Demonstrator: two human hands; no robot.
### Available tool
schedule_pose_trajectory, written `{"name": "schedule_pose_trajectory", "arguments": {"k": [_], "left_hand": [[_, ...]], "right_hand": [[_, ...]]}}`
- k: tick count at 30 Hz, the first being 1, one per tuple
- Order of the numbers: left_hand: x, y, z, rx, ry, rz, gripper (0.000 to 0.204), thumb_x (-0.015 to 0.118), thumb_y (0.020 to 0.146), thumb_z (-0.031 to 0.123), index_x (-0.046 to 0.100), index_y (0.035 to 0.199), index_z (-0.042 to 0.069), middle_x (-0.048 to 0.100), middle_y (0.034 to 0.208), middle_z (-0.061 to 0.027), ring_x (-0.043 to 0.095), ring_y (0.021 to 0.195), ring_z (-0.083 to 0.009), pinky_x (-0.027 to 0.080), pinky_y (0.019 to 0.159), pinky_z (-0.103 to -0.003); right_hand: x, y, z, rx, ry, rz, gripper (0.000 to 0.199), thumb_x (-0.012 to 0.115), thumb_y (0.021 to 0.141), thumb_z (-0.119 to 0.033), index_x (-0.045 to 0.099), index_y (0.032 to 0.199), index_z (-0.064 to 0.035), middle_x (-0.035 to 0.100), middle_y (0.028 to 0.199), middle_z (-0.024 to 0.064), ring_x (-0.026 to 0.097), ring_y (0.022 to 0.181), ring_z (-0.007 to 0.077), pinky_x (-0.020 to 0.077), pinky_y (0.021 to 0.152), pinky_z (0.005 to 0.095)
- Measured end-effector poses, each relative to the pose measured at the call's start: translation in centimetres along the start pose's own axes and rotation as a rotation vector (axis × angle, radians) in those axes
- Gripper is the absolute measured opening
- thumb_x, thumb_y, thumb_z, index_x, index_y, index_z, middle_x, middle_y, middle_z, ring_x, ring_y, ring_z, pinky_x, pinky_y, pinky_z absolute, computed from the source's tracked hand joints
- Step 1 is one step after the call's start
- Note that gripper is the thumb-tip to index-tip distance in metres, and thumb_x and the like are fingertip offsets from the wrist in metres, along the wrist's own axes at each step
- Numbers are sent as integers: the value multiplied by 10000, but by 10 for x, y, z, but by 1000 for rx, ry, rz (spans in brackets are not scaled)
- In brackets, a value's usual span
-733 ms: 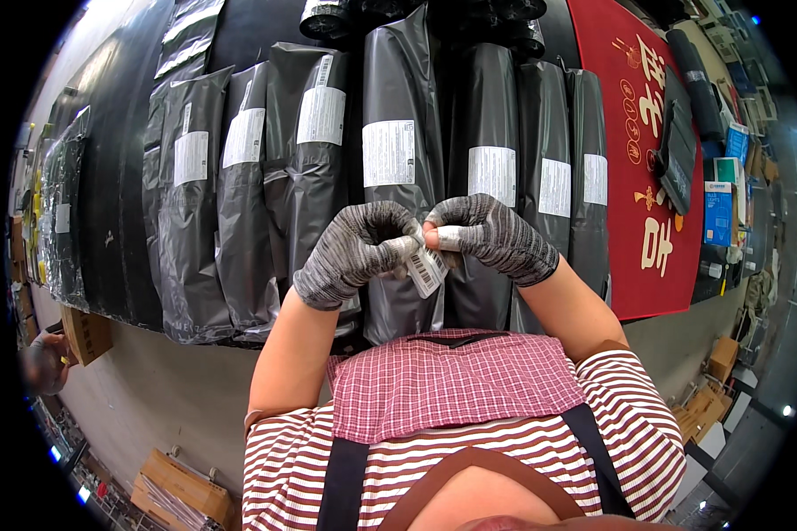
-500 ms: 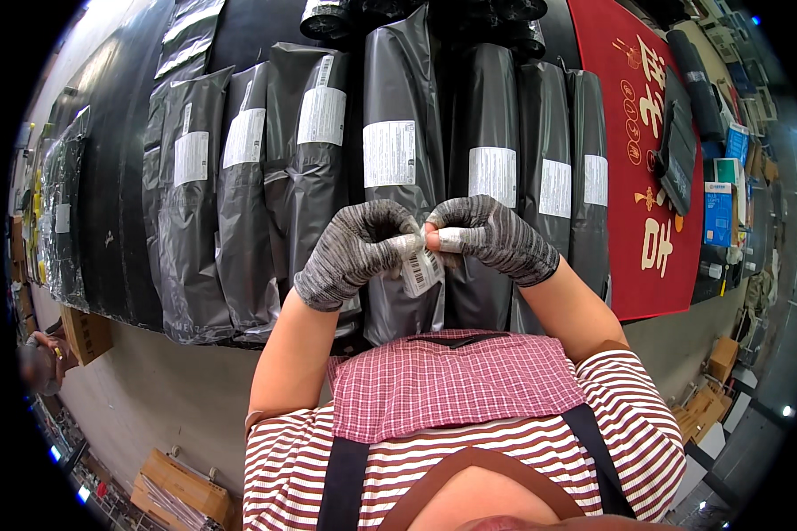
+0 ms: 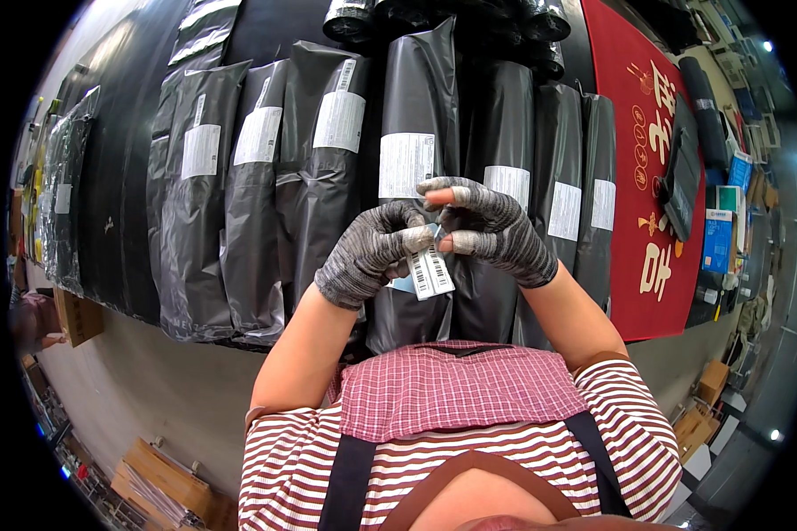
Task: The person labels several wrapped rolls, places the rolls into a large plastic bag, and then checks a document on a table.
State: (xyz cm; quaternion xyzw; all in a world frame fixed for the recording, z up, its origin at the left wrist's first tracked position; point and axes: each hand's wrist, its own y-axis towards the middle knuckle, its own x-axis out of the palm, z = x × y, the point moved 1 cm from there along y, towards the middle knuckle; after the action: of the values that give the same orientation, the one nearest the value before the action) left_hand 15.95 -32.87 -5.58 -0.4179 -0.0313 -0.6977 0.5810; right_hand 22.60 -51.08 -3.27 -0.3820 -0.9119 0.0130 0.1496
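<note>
My left hand (image 3: 363,257), in a grey knitted glove with pale fingertips, is closed on a small barcode label sheet (image 3: 431,273). The sheet hangs below the pinched fingertips, with a bluish edge showing beside it. My right hand (image 3: 509,234), in a matching glove, is just right of the sheet's top, its index finger and thumb apart. Whether the right thumb touches the sheet, I cannot tell. Under both hands lies a long dark grey plastic parcel (image 3: 421,97) with a white label (image 3: 406,166) on its upper part.
More dark parcels (image 3: 195,239) lie in a row on the black table (image 3: 115,212). A red mat (image 3: 633,283) covers its right side, with a black packet (image 3: 682,173) on it. Blue boxes (image 3: 717,239) stand beyond. Black rolls (image 3: 350,22) sit at the back, cartons (image 3: 164,482) on the floor.
The right index finger has lifted away from the thumb, opening the right hand. The left hand keeps the label sheet, whose barcodes now show more clearly. The view has shifted slightly.
</note>
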Motion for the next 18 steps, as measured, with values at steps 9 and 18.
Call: {"name": "schedule_pose_trajectory", "arguments": {"k": [9,18], "left_hand": [[-13,10,2,31,-41,29,288,724,762,283,600,841,35,542,622,-6,440,437,-49,315,392,-169],[-69,77,-9,321,1256,430,483,647,840,257,507,1291,156,649,820,-156,608,690,-235,484,698,-343]], "right_hand": [[-13,22,4,-216,-19,-77,120,695,739,-25,682,858,-32,629,1036,119,580,1054,219,477,883,342],[-45,82,-36,-2,-276,173,170,670,810,-144,582,885,-19,616,774,37,564,680,86,467,637,222]]}}
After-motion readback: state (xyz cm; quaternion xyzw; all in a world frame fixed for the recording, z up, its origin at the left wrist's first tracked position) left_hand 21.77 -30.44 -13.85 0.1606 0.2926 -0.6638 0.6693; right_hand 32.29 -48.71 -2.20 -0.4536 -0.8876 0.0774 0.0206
